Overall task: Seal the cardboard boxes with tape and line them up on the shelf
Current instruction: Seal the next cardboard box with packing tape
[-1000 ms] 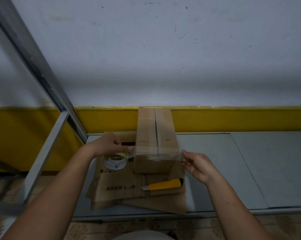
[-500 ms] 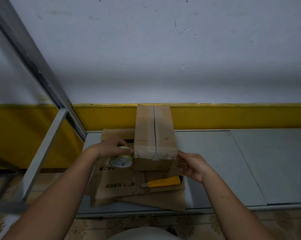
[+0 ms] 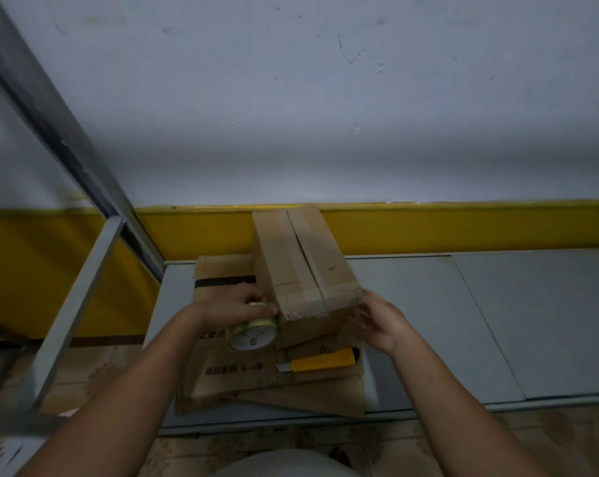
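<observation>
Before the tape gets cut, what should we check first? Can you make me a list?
1. The clear tape strip crosses the brown cardboard box near its front end: ok.
2. The left hand grips the round tape roll right beside the box: ok.
3. The right hand touches the box's right side: ok.
4. The yellow utility knife lies free on the flattened cardboard: ok.
5. Knife blade pulled in: cannot tell.
6. Long top seam sealed: cannot tell.
</observation>
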### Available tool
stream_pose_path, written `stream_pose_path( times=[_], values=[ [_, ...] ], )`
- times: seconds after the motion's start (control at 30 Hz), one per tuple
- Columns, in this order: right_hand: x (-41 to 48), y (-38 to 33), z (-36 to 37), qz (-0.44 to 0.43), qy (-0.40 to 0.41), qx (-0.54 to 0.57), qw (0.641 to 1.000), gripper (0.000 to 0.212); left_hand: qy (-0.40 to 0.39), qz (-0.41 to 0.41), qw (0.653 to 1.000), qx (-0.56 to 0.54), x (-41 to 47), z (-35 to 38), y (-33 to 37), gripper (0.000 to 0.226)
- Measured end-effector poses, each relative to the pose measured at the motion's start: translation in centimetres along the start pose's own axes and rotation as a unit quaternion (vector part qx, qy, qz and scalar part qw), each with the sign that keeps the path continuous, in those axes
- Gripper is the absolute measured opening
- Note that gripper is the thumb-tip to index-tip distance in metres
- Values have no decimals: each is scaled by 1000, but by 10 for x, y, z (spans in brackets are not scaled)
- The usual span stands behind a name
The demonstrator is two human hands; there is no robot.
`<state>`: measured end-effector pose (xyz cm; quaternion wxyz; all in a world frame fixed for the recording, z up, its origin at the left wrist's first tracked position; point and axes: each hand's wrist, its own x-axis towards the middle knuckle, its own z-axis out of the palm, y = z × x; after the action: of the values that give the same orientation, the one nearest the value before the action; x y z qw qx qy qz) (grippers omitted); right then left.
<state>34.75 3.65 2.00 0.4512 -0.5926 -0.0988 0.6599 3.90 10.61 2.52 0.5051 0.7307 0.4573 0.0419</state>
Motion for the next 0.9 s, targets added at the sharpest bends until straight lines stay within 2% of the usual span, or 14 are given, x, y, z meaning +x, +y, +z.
stream_pose_path(
  times=[0.13, 0.33, 0.5, 0.57, 0.6, 0.63, 0.7, 0.77, 0.83, 0.9],
  values=[
    [8, -13, 1, -26, 0, 3, 1000, 12, -55, 6, 998, 15, -5, 23, 10, 40],
    [47, -24, 14, -29, 58, -12, 998, 13, 97, -50, 991, -83, -14, 52, 28, 46],
    [56, -2, -4, -51, 74, 12, 996, 14, 169, -80, 976, -116, -26, 74, 29, 50],
    [56, 21, -14, -82, 118, -77, 987, 10, 193, -87, 971, -114, -30, 77, 29, 47],
    [57, 34, -20, -118, 134, -187, 966, 13, 196, -89, 969, -119, -32, 77, 30, 44],
    [55, 48, -25, -157, 121, -317, 928, 15, 194, -91, 968, -127, -33, 77, 31, 40],
    [49, 73, -34, -202, 30, -523, 828, 21, 194, -95, 968, -128, -35, 74, 35, 34],
    [42, 89, -40, -215, -32, -627, 748, 32, 210, -98, 966, -116, -36, 71, 38, 27],
    [36, 95, -37, -234, -43, -698, 675, 50, 235, -96, 962, -97, -36, 69, 39, 26],
    [33, 95, -32, -248, -62, -720, 645, 57, 249, -84, 961, -83, -36, 69, 39, 29]
  ],
)
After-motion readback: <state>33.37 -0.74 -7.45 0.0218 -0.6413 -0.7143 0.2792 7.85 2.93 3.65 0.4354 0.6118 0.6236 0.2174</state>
